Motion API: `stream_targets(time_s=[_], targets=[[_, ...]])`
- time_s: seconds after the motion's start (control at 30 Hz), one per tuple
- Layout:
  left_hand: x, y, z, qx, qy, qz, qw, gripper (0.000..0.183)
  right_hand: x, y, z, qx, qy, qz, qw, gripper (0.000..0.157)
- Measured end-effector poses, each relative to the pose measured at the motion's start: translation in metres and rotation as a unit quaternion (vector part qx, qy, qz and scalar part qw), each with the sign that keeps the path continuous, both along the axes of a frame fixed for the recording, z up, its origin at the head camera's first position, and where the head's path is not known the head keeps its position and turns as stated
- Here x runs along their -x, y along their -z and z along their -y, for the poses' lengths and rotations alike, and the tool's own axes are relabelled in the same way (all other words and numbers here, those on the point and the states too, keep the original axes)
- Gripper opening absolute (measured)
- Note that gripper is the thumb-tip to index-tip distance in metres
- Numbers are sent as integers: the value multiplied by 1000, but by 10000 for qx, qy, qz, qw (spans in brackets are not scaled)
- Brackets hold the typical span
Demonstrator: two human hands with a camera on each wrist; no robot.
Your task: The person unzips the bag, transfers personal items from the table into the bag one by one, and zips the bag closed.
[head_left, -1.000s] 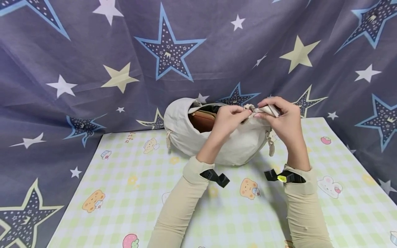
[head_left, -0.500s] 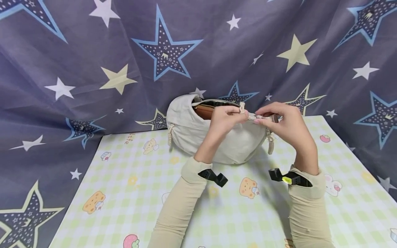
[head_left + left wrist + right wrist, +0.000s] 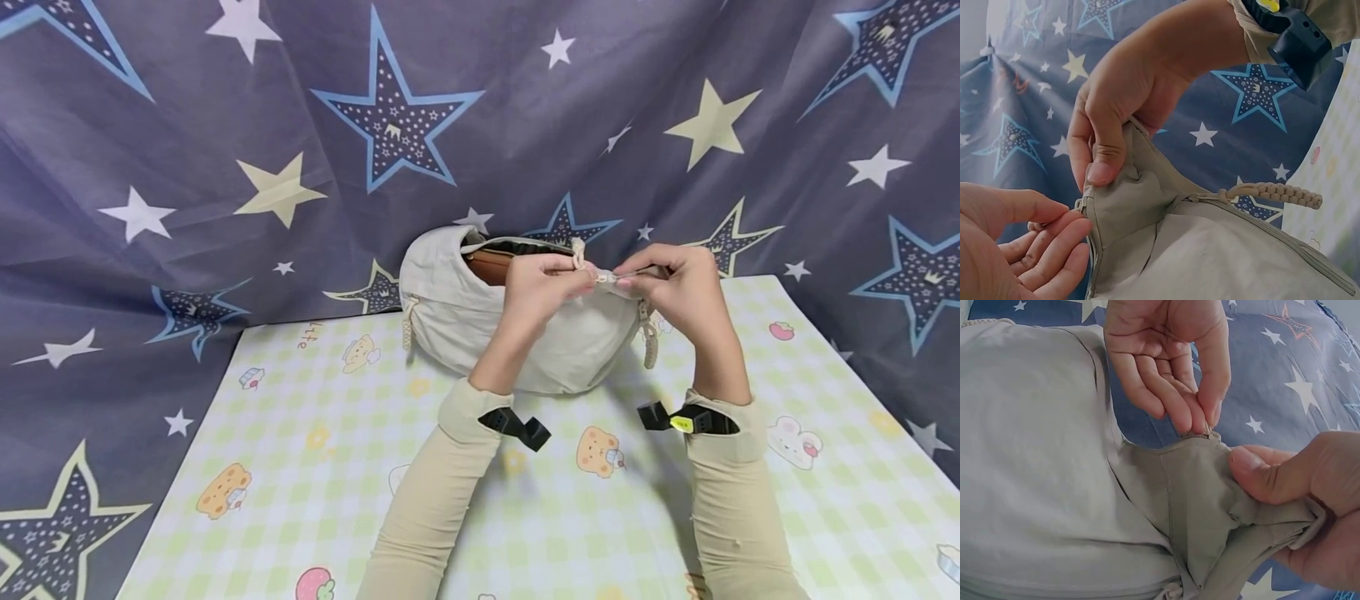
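Note:
An off-white cloth bag [image 3: 450, 317] sits at the back of the table, its top opening partly unzipped. Inside it, a brown leather-like item with a zipper [image 3: 491, 268] shows; the rest of it is hidden. My left hand [image 3: 536, 292] pinches the zipper pull [image 3: 1209, 431] at the right part of the opening, a braided cord standing up from its fingers. Just beyond, my right hand [image 3: 678, 283] grips the fabric at the bag's right end between thumb and fingers. In the left wrist view, the right hand [image 3: 1125, 100] holds this corner just above the zipper pull.
Braided cords [image 3: 649, 342] hang from side zippers at both ends of the bag. A checked cloth with cartoon prints covers the table [image 3: 322, 500]. Directly behind the bag hangs a dark star-patterned curtain [image 3: 510, 150].
The right hand has shifted its grip along the bag's end, and the gathered fabric there looks flatter. The braided cord at the left hand now points upward. The bag's opening looks narrower.

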State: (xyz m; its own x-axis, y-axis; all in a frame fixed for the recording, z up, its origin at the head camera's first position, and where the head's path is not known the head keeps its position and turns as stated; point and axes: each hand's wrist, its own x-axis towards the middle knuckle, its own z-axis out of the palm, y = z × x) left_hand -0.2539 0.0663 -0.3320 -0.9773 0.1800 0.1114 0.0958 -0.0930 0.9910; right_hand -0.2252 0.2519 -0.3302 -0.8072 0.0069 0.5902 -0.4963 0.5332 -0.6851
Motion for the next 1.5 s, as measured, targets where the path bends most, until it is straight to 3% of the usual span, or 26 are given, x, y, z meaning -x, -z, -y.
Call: stream_targets(time_s=[0.13,0.37,0.8,1.07,1.4,1.5], targets=[[-2,-4,0,-248,73,142,9996,14,1,-1,-5,140,-317,-101,9993,10],[-6,-11,3,-567,166,49,9982,14,-3,-7,-9,179,-572,-271,9978,13],[-3,-13,11,-517,547,111,9971,17,-8,-8,-10,162,-807,-231,9963,17],[-4,-17,18,-528,461,221,9973,15,-15,-10,-16,198,-974,-318,9945,15],[6,-31,38,702,625,193,9954,5,-19,-14,-17,222,-1123,-346,9928,17],[6,-34,41,822,730,212,9937,3,-20,-14,-17,211,-1105,-290,9932,17]])
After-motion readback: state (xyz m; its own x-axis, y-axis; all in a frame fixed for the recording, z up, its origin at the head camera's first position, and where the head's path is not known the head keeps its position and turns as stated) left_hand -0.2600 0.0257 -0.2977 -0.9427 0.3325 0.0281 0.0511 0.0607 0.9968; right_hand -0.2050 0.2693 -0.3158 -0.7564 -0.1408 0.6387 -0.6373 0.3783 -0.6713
